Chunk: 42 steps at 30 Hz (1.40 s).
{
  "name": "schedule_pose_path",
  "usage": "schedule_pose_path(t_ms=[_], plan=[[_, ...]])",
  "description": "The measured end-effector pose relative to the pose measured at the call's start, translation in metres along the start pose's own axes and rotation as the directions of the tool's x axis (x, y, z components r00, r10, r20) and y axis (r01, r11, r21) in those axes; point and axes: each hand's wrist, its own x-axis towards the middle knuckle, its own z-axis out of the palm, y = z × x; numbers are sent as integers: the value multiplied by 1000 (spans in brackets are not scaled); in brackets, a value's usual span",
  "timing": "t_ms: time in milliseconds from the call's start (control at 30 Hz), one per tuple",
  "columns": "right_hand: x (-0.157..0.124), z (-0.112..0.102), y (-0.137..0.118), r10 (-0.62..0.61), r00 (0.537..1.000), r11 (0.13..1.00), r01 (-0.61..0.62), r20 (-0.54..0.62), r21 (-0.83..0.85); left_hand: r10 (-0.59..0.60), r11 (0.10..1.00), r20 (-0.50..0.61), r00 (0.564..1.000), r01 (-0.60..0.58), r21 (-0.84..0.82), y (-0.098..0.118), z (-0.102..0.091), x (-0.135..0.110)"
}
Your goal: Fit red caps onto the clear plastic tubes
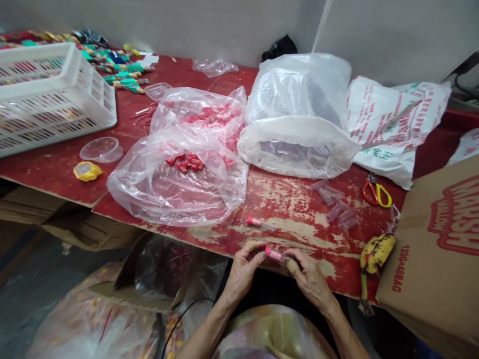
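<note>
At the near edge of the worn red table (pixel 292 199), my left hand (pixel 243 271) and my right hand (pixel 309 276) pinch the two ends of a small clear tube with a pink cap (pixel 274 255). Another capped tube (pixel 256 222) lies on the table just beyond my hands. A clear plastic bag with loose red caps (pixel 187 163) lies open to the left. To the right of it a big bag of clear tubes (pixel 299 124) lies open, and several loose clear tubes (pixel 337 204) lie near it.
A white plastic crate (pixel 52 94) stands at the far left, with a clear lid (pixel 100 149) and a yellow tape dispenser (pixel 87 171) beside it. Scissors (pixel 376 192), a spotted banana (pixel 376 252) and a cardboard box (pixel 437 249) are at the right. Bags lie under the table.
</note>
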Motion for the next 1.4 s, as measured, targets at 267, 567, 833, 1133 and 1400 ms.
schedule_pose_path(t_ms=[267, 567, 833, 1133, 1400], plan=[[1, 3, 11, -119, 981, 989, 130, -156, 62, -29, 996, 8, 1000, 29, -78, 1, 5, -3], [1, 10, 17, 98, 975, 995, -96, -197, 20, 25, 996, 11, 1000, -25, 87, -4, 3, -2], [-2, 1, 6, 88, 996, 996, -88, -33, -2, -1, 1000, -15, 1000, 1, 22, -5, 2, -3], [-3, 5, 11, -94, 985, 991, 106, -145, 82, -7, 1000, 5, 1000, 7, 1, -5, 3, -4], [-3, 2, 13, -56, 992, 988, 72, -117, 134, -16, 1000, 13, 1000, 16, -7, -8, 2, -7]])
